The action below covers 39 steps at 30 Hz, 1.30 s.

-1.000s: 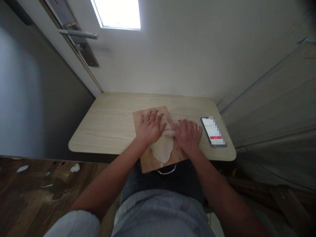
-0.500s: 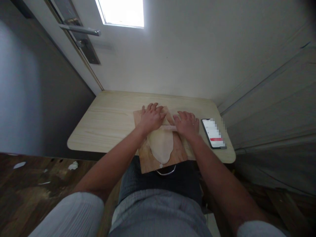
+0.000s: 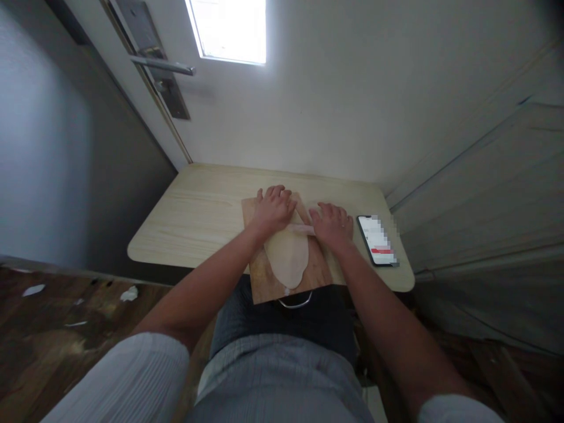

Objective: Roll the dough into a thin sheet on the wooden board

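A flat, pale oval sheet of dough [image 3: 288, 258] lies on a wooden board [image 3: 264, 282]. Across its upper part runs a light rolling pin [image 3: 302, 229], of which only the stretch between my hands shows clearly. My left hand [image 3: 275, 210] rests palm down over the pin's left end, its fingers spread and pointing away from me. Over the right end lies my right hand [image 3: 332, 224], palm down too, with fingers stretched forward. Neither hand wraps round the pin. The far part of the dough is hidden by my left hand.
The board sits on a light wood table [image 3: 194, 205] and juts past its near edge. A phone [image 3: 376, 241] lies to the right. A white door with a metal handle [image 3: 163, 64] stands behind the table. White scraps [image 3: 129, 294] are on the floor at left.
The view has shifted slightly, so the door handle sits lower and further right. Both hands stay on the rolling pin, with little visible movement over the dough.
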Motion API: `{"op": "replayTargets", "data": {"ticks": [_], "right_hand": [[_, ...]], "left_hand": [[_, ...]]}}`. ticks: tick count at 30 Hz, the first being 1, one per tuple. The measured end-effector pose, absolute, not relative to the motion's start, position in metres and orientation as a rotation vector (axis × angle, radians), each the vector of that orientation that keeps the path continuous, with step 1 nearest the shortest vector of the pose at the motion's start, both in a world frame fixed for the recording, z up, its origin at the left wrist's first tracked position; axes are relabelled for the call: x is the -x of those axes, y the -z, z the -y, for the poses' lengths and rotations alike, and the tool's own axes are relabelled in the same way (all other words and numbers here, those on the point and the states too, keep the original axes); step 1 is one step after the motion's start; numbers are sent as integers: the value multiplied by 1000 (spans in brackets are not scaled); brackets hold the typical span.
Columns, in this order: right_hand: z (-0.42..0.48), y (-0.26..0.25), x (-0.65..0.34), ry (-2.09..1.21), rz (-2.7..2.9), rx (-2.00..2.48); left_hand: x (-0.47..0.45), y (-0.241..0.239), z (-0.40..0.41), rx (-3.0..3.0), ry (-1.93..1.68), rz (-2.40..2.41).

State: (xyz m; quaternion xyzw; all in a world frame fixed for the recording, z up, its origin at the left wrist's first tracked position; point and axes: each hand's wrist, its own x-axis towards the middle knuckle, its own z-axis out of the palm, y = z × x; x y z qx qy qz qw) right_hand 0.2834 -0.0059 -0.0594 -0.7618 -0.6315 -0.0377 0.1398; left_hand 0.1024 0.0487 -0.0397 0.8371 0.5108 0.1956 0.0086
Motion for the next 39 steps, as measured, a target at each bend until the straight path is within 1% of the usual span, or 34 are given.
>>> {"op": "replayTargets", "data": {"ticks": [24,30,34,39], "right_hand": [[126,70,-260,268,1898,2119],[157,67,-255,240,1949,2084],[160,67,-255,229,1963,2083],[138,71,-255,233,1910,2101]], "left_hand": [[-79,44,63,-2641,-475,-1553],[-71,53,88,-2614,-451,-1540],[-69,54,92,-2573,-428,-1546],[-74,49,79,-2566,-455,-1562]]}}
